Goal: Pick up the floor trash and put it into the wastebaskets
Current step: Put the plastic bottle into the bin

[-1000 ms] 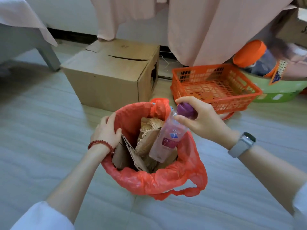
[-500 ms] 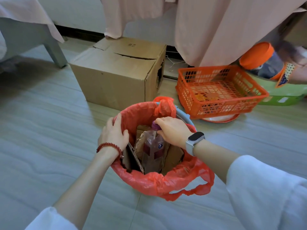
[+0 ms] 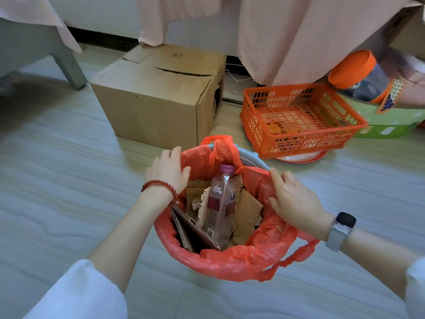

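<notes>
Wastebasket [image 3: 257, 158], lined with a red bag [image 3: 230, 263], sits on the floor; my left hand [image 3: 169, 170] rests on its left rim, fingers loosely spread. Inside, a plastic bottle [image 3: 222, 203] stands among cardboard scraps [image 3: 247, 215]. My right hand [image 3: 296, 202] lies flat on the right rim, fingers straight.

The mouth of the grey wastebasket lined with a red plastic bag [image 3: 230, 265] is crowded by brown corrugated cardboard scraps [image 3: 190, 229] and an upright clear plastic bottle with a purple cap [image 3: 222, 203], with the left hand [image 3: 167, 171] and right hand [image 3: 296, 203] resting on opposite sides of the rim. Beyond it, a closed brown cardboard box [image 3: 161, 104] and an orange plastic lattice crate [image 3: 299, 118] stand near each other with a narrow gap between them. Open pale wood-grain floor [image 3: 57, 192] lies to the left, right and near side.
</notes>
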The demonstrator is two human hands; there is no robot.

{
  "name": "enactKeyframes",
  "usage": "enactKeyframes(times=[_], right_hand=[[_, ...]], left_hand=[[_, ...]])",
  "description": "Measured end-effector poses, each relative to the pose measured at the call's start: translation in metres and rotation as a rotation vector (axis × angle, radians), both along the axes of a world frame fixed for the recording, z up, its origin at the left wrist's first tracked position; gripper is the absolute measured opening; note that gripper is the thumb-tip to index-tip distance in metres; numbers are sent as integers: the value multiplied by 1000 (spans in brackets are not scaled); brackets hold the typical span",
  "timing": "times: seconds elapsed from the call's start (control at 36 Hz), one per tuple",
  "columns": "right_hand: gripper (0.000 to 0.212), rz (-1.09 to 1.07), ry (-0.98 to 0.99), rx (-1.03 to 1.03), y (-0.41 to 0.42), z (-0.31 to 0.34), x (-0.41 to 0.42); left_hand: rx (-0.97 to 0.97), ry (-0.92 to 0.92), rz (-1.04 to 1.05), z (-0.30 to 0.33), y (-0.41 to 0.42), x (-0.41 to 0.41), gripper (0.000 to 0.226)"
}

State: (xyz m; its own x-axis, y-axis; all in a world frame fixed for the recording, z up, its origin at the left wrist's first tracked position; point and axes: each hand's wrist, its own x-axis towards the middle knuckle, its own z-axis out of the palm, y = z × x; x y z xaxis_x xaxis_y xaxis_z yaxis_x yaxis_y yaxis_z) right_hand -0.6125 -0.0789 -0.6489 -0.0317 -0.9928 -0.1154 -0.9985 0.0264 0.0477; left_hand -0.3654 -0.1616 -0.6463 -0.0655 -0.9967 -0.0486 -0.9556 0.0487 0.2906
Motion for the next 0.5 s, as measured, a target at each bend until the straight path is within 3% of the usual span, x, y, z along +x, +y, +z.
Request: enactKeyframes(times=[0.08, 0.14, 0.22, 0.36, 0.42, 0.5], right_hand=[[59, -15, -142, 39, -9, -3, -8], [57, 21, -119, 1, -17, -2, -18], [58, 92, 49, -145, -29, -2, -34], [55, 38, -33, -434, -22, -1, -44], [57, -19, -72, -377, -12, -5, -48], [60, -223, -244, -64, -2, -13, -56]], left_hand=[[-1, 7, -54, -5, -7, -12, 46], [-19, -23, -9, -5, -8, -15, 39], [-45, -31, 18, -7, -7, -14, 41], [-1, 98, -62, -16, -7, -23, 52], [9, 79, -63, -19, -6, -31, 47], [-12, -4, -63, -28, -3, -37, 42]])
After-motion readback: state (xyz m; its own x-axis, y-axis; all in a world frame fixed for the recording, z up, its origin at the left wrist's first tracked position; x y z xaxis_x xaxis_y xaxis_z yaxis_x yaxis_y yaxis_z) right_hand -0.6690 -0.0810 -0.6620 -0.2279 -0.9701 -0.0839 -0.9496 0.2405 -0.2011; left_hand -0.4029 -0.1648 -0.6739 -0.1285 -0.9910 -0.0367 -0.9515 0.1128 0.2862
